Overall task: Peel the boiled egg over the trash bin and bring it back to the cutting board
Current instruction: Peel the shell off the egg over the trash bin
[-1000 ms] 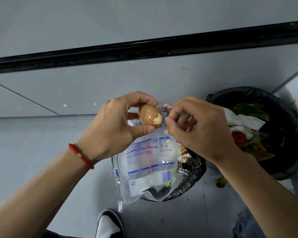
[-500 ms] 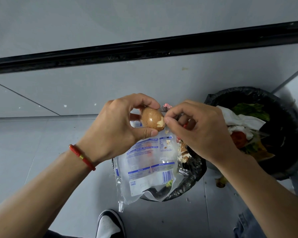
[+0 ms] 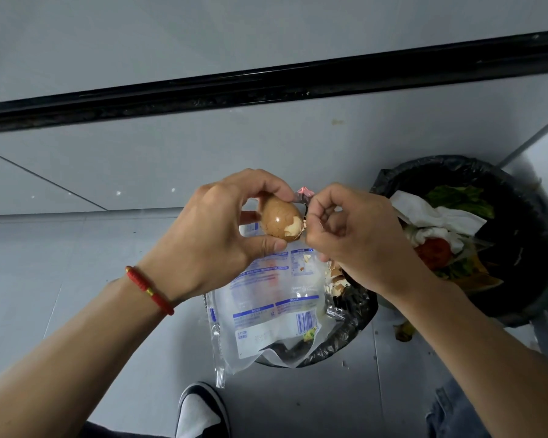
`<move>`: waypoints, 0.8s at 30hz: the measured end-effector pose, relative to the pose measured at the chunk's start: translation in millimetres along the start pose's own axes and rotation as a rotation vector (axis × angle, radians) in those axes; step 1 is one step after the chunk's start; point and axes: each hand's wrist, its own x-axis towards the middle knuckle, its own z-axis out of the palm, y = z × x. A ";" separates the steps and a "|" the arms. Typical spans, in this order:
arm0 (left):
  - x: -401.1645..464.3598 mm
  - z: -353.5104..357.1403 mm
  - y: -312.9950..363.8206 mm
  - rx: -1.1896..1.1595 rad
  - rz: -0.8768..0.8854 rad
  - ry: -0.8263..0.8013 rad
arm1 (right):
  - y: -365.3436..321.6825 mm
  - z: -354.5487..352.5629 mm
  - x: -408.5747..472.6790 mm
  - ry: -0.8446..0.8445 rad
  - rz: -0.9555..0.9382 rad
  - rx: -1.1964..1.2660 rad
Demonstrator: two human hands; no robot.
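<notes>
A brown boiled egg [image 3: 279,222] is held sideways between the thumb and fingers of my left hand [image 3: 222,235]. Its right tip shows a pale patch where shell has come off. My right hand [image 3: 358,238] pinches at that tip with thumb and forefinger on a bit of shell. Both hands hover over a small trash bin [image 3: 351,324] lined with a black bag. A clear printed plastic wrapper [image 3: 266,311] lies across the bin's mouth, with shell fragments [image 3: 337,279] on it. No cutting board is in view.
A second, larger black-lined bin [image 3: 538,248] at the right holds tissue, greens and a red tomato piece. A dark baseboard strip [image 3: 266,86] crosses the grey tiled wall. My shoe [image 3: 200,409] is on the floor below. A food scrap [image 3: 404,330] lies between the bins.
Both hands and the egg have shifted slightly. The right fingers have closed in on the egg's peeled tip, and the bare patch looks a little larger.
</notes>
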 end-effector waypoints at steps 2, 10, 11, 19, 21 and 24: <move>0.9 0.4 -0.7 0.012 -0.002 0.004 | -0.2 -0.9 0.1 0.008 0.029 0.002; 3.4 -0.8 -2.3 -0.001 -0.018 0.047 | -0.6 -5.1 1.9 0.063 -0.024 -0.055; 3.7 -0.7 -2.5 -0.002 -0.020 0.055 | -2.1 -4.3 1.9 0.066 -0.032 -0.054; 2.2 -0.3 -3.2 -0.009 -0.024 0.108 | -7.1 0.2 2.0 0.015 0.169 0.289; 2.1 -0.5 -3.6 -0.003 -0.013 0.123 | -5.9 0.3 2.4 0.017 0.158 0.354; 0.7 0.2 -5.0 0.025 0.010 0.142 | -4.4 5.3 2.1 0.046 0.136 0.380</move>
